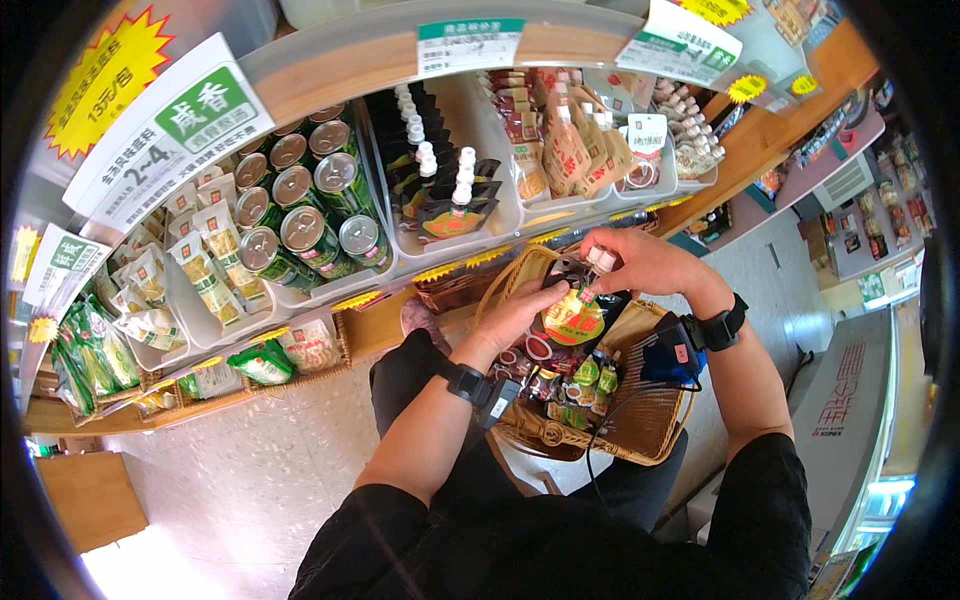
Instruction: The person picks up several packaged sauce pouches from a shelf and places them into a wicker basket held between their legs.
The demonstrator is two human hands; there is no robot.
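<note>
Above a wicker basket [634, 360], my left hand [517, 311] pinches one side of a black spouted pouch [574, 319] with its thumb on top. My right hand [645, 262] grips the pouch's upper end, close to white screw caps [600, 259]. More than one cap shows there, so a second pouch may lie behind the first. Inside the basket, below both hands, lie several small green-and-white spouted packets [592, 379] and dark red packets, partly hidden by the black pouch.
Before me a shelf holds clear plastic bins: green cans [304, 225], black spouted pouches [457, 214], brown paper-look pouches [574, 154] and slim packets [217, 259]. Price cards [470, 46] line the upper ledge. Bagged goods [262, 364] sit on a lower shelf. A grey cabinet [840, 397] stands at right.
</note>
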